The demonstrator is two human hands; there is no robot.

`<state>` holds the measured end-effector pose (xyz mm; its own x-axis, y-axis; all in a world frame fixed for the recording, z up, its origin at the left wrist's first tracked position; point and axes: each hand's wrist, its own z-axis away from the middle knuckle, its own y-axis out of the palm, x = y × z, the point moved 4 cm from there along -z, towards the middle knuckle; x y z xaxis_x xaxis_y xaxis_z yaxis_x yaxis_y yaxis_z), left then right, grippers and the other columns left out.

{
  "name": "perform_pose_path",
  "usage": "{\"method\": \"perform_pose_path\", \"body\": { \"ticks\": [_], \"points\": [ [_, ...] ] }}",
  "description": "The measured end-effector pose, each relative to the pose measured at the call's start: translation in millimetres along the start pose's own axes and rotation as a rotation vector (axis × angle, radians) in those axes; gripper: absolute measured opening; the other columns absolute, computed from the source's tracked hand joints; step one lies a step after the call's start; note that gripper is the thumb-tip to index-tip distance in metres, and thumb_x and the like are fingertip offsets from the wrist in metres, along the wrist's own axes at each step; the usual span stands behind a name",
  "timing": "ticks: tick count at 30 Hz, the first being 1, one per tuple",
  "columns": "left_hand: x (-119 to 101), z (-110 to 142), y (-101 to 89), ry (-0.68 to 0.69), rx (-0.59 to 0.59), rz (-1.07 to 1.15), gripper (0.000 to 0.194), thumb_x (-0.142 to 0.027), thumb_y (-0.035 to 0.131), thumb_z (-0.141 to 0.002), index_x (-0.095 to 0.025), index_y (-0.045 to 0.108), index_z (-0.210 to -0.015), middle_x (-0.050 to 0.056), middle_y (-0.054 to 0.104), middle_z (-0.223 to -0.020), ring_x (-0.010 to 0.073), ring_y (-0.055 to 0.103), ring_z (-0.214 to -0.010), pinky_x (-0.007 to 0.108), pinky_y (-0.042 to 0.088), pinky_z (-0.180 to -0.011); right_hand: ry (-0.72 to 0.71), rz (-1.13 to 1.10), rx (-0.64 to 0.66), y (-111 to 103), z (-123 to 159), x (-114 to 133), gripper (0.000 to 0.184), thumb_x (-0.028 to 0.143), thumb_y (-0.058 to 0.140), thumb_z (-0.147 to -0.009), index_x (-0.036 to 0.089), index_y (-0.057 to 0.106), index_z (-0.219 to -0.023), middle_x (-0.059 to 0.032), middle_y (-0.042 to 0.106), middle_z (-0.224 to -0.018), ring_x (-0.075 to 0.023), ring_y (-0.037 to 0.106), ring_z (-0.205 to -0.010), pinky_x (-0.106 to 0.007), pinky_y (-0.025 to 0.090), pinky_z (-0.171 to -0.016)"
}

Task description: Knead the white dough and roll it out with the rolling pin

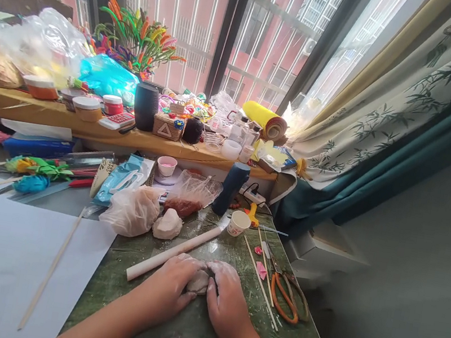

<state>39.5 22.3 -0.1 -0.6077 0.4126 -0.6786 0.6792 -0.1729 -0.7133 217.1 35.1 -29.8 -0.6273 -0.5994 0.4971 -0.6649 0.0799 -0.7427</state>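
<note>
Between my two hands lies a small lump of pale grey clay (198,282) on the dark green tabletop. My left hand (177,281) curls round its left side, and my right hand (226,295) cups the right side, thumbs toward me. White dust or clay residue coats the fingers of both. Just beyond the hands a white rolling rod (173,254) lies slantwise. A larger lump of clay (167,224) sits behind the rod, beside a crumpled plastic bag (131,210). The far fingers are partly hidden behind the clay and knuckles.
Scissors with orange handles (284,298) and thin wooden sticks (261,283) lie to the right. A paper cup (239,224) and a dark cylinder (231,189) stand behind. White paper (0,265) covers the left side. Jars and craft supplies crowd the windowsill (115,135).
</note>
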Motion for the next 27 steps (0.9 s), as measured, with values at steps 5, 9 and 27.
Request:
{"method": "perform_pose_path", "body": {
  "ticks": [5, 9, 27],
  "points": [
    [5, 1, 2.4, -0.004, 0.018, -0.006, 0.046, -0.016, 0.07, -0.081, -0.025, 0.059, -0.125, 0.008, 0.065, -0.131, 0.031, 0.057, -0.126, 0.049, 0.045, -0.111, -0.007, 0.008, 0.046, 4, 0, -3, 0.051, 0.007, 0.045, -0.088, 0.022, 0.055, -0.136, -0.0104, 0.067, -0.127, -0.0294, 0.059, -0.122, -0.054, 0.046, -0.109],
    [3, -1, 2.0, 0.003, 0.04, -0.014, 0.047, -0.019, 0.068, -0.086, -0.027, 0.057, -0.13, 0.007, 0.064, -0.133, 0.0314, 0.056, -0.128, 0.05, 0.043, -0.113, -0.013, -0.025, 0.083, -1, -1, 1, 0.049, 0.01, 0.047, -0.089, 0.021, 0.054, -0.136, -0.011, 0.066, -0.127, -0.0292, 0.058, -0.121, -0.053, 0.044, -0.11],
    [7, -4, -9.0, -0.093, 0.017, 0.087, 0.041, -0.03, 0.067, -0.09, -0.023, 0.057, -0.129, 0.01, 0.067, -0.132, 0.0288, 0.062, -0.123, 0.047, 0.05, -0.107, 0.101, -0.279, 0.127, -5, -4, -10, 0.05, 0.02, 0.063, -0.088, 0.024, 0.055, -0.137, -0.0117, 0.066, -0.13, -0.029, 0.061, -0.122, -0.051, 0.048, -0.11]
  ]
}}
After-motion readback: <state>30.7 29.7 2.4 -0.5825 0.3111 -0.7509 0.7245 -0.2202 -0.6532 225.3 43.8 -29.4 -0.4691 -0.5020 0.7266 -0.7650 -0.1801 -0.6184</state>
